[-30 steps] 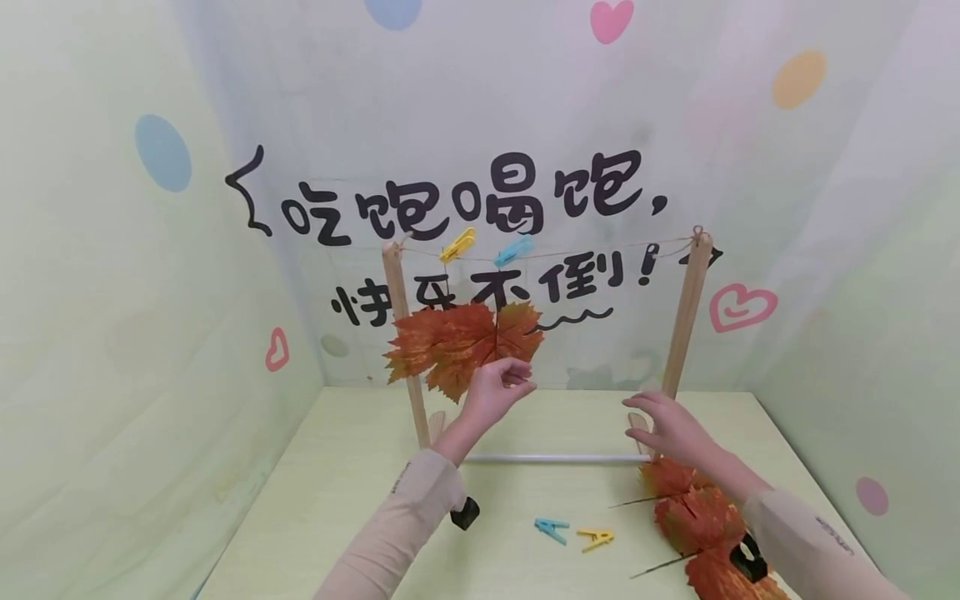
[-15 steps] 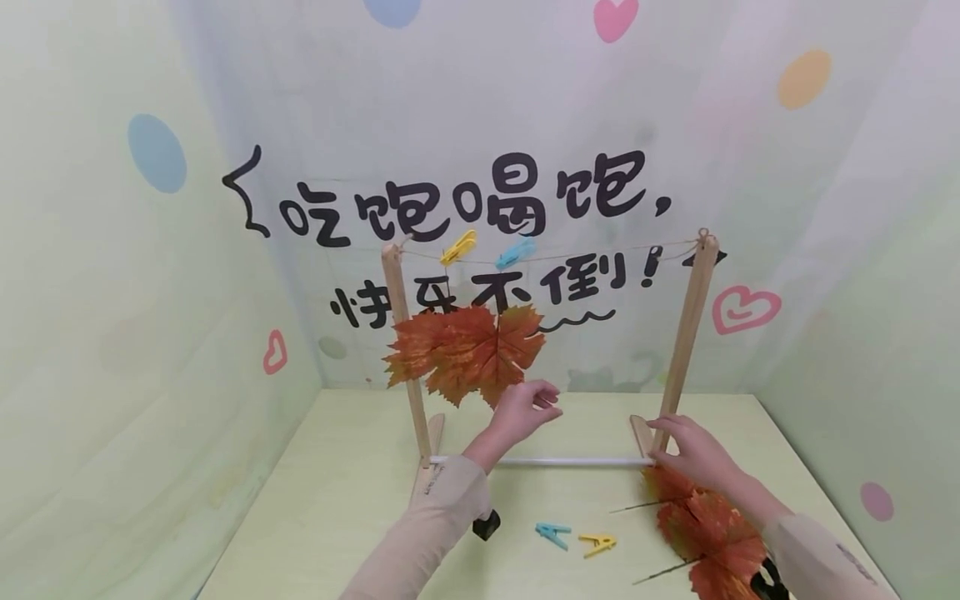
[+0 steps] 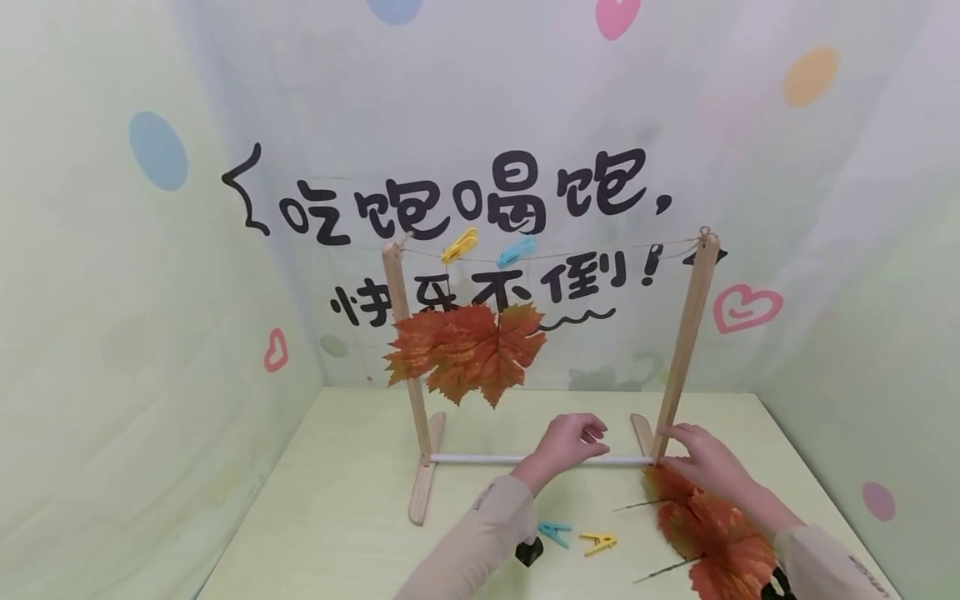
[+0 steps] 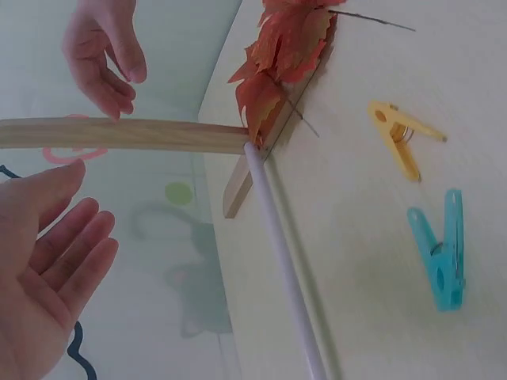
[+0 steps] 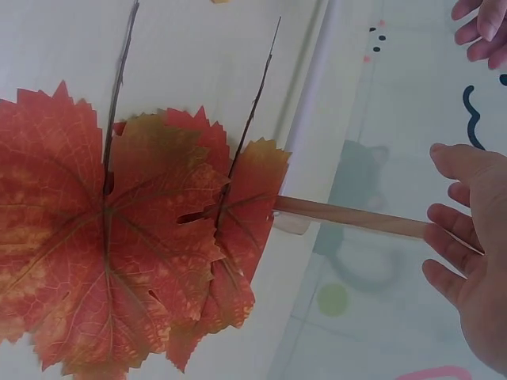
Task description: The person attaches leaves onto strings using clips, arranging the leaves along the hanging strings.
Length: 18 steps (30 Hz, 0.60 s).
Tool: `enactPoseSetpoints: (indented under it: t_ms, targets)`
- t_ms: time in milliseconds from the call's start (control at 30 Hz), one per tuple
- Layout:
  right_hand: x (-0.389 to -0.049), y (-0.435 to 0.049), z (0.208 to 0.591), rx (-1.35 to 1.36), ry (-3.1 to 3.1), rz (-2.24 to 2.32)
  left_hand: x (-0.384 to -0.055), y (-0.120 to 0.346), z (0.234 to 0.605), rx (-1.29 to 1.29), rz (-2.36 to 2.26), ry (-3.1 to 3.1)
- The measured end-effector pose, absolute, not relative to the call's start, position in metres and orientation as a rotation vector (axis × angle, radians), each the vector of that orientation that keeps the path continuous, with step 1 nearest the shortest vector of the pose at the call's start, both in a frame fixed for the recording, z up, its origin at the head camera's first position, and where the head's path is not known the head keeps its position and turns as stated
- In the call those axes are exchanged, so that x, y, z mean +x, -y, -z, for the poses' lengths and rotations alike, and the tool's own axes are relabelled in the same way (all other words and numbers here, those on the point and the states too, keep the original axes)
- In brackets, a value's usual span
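Note:
My left hand (image 3: 566, 446) hovers in front of the stand's white crossbar (image 3: 480, 459), fingers loosely bent and holding nothing. Beside the right wooden post (image 3: 686, 342), my right hand (image 3: 708, 462) is above the loose red-orange maple leaves (image 3: 712, 533). In the right wrist view its fingers are relaxed, with nothing between them; whether they touch the post is unclear. Those leaves (image 5: 111, 229) overlap, their thin dark stems pointing toward the table's middle. More maple leaves (image 3: 468, 346) hang from the string under a yellow clothespin (image 3: 460, 247) and a blue clothespin (image 3: 517, 252).
On the table (image 3: 322, 500) a second blue clothespin (image 4: 447, 253) and a second yellow clothespin (image 4: 400, 136) lie in front of the crossbar. The left wooden post (image 3: 408, 358) stands on a flat foot (image 3: 422, 493). A printed cloth backdrop (image 3: 480, 83) encloses the back and sides.
My left hand has moved down and right, away from the hanging leaves. My right hand has lowered and shifted right, toward the loose leaves. The hanging leaves and clothespins keep their places.

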State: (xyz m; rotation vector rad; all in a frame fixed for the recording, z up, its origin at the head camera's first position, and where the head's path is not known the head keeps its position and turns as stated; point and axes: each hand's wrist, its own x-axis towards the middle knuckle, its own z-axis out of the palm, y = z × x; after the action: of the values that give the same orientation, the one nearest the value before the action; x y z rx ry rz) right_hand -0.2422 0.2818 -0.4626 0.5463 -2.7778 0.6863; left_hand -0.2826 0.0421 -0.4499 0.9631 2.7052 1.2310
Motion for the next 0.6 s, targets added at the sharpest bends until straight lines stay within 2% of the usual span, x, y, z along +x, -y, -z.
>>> enactPoseSetpoints:
  t_ms: [600]
  targets:
    - [-0.229,-0.305,0.481,0.445,2.813,-0.620,-0.251,-0.100,0.498,0.841,-1.394,-2.462]
